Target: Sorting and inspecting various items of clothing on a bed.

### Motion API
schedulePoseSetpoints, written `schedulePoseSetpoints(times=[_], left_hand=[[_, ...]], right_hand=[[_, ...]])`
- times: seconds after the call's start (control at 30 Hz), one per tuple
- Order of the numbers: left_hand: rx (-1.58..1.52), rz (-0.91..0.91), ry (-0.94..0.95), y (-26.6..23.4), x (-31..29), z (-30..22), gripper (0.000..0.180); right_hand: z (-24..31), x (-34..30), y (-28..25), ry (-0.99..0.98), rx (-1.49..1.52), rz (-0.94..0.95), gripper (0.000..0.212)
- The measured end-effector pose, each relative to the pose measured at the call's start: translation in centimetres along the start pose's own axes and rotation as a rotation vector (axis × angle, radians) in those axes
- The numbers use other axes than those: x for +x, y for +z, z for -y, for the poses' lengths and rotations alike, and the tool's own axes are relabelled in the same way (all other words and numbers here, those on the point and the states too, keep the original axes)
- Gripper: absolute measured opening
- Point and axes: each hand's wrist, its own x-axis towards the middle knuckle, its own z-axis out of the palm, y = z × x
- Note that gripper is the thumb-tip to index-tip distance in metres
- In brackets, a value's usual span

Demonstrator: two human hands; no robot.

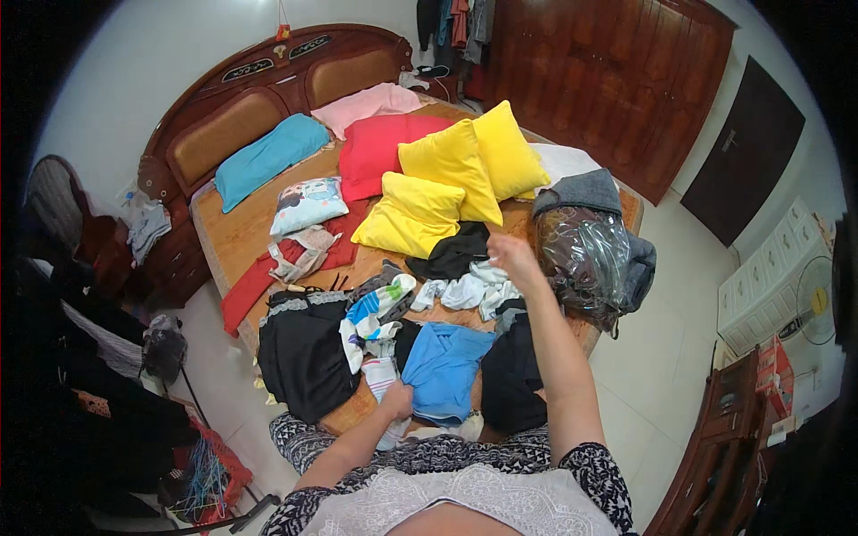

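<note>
My left hand [399,399] is closed at the left edge of a blue garment [443,371], which lies partly folded on the bed close in front of me. My right hand [514,261] is stretched forward over the bed with its fingers apart and nothing visible in them. Below it are crumpled white clothes [467,290], and a black cloth [453,254] lies to its left. A white, blue and green patterned cloth [375,314] and a black garment with a lace edge [307,357] are left of the blue garment. Dark clothing [511,375] lies under my right forearm.
Yellow pillows [451,170], a red pillow [384,147] and a blue pillow [271,162] cover the far part of the bed. A clear plastic bag [583,259] of dark material sits at the right edge. Hangers [204,481] lie in a red bag at lower left.
</note>
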Motion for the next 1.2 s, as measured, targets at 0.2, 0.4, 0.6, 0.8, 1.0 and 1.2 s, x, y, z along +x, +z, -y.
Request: schedulePoseSetpoints(times=[0.2, 0.4, 0.6, 0.8, 1.0, 1.2], left_hand=[[0.034, 0.048, 0.055, 0.9, 1.1, 0.6, 0.022], [0.019, 0.071, -0.037, 0.1, -0.3, 0.8, 0.023], [0.083, 0.090, -0.006, 1.3, 0.8, 0.7, 0.021], [0.077, 0.052, -0.004, 1.8, 0.7, 0.4, 0.021], [0.050, 0.052, -0.025, 1.2, 0.5, 0.0, 0.023], [0.048, 0.117, -0.062, 0.3, 0.4, 0.1, 0.025]], right_hand=[[-11.6, 0.2, -0.7, 0.194, -0.693, 0.044, 0.035], [-14.9, -1.4, 5.6, -0.058, -1.407, 0.057, 0.036], [-17.2, 1.8, 5.8, -0.299, -1.513, 0.006, 0.032], [-19.1, 4.8, 5.4, -0.469, -1.767, 0.005, 0.031], [-18.6, 8.0, 5.3, -0.174, -1.270, -0.170, 0.040], [-6.0, 10.5, 4.9, -0.260, 0.289, -0.047, 0.032]])
